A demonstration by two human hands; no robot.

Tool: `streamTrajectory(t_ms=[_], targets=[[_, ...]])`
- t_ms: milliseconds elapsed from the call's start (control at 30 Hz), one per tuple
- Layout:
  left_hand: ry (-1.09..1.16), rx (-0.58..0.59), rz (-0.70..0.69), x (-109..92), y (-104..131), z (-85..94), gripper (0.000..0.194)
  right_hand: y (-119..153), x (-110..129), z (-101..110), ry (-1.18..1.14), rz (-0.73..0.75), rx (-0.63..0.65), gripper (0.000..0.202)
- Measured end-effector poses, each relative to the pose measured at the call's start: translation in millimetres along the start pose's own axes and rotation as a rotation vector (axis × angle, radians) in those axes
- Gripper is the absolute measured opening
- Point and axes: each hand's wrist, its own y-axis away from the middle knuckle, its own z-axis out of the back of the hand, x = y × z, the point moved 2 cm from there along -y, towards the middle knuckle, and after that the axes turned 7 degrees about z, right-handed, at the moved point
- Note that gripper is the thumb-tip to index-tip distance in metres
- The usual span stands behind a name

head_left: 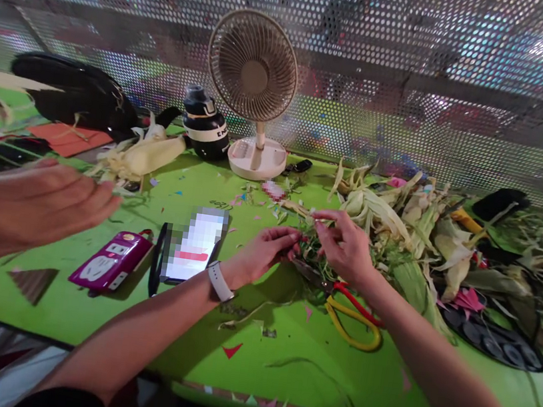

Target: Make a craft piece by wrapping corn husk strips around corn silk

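We have our left hand [264,253], with a white band [220,282] round its wrist, above the bright green tabletop [289,368]. Its thumb and fingers are closed together at the tips; we cannot tell what, if anything, is pinched there. Just beside it, our right hand [350,247] is partly open, index finger reaching toward the left fingertips and the other fingers loosely bent; we cannot make out anything firmly in its grasp. The thin, shredded green plant strands [315,253] lie between and just below our two hands.

Below our right hand are metal scissors with one red and one yellow handle loop [330,291], their blades pointing toward our left hand. A heap of pale, dry corn husks [386,213] spreads beyond and to the right of our right hand. Left of our left hand we have a dark-edged phone with a lit screen [197,247], then a glossy purple box-shaped device [111,263]. Beyond our left hand stand a beige round desk fan [253,78] and a black bottle with a pale band [207,132]. Another person's hand [49,202] hovers well apart at the far left.
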Motion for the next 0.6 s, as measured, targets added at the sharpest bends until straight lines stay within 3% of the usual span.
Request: streamTrajectory(t_ms=[100, 200, 333, 467, 600], targets=[[0.169, -0.023, 0.043, -3.5, -0.4, 1.8, 0.011, -0.8, -2.0, -1.3, 0.054, 0.037, 0.196, 0.012], [0.231, 0.038, 0.04, -3.9, 0.2, 1.5, 0.007, 1.8, -10.1, -12.1, 0.149, -0.065, 0.364, 0.014], [0.311, 0.142, 0.075, -1.8, 3.0, -0.1, 0.006, 4.7, -16.2, -23.3, -0.058, -0.19, 0.24, 0.018], [0.373, 0.217, 0.17, -2.5, 8.1, -3.3, 0.004, 7.2, -18.5, -31.2, -0.468, -0.241, 0.275, 0.025], [0.37, 0.221, 0.216, -3.3, 8.4, -3.3, 0.005, 7.1, -21.1, -31.0, -0.451, -0.195, 0.26, 0.019]])
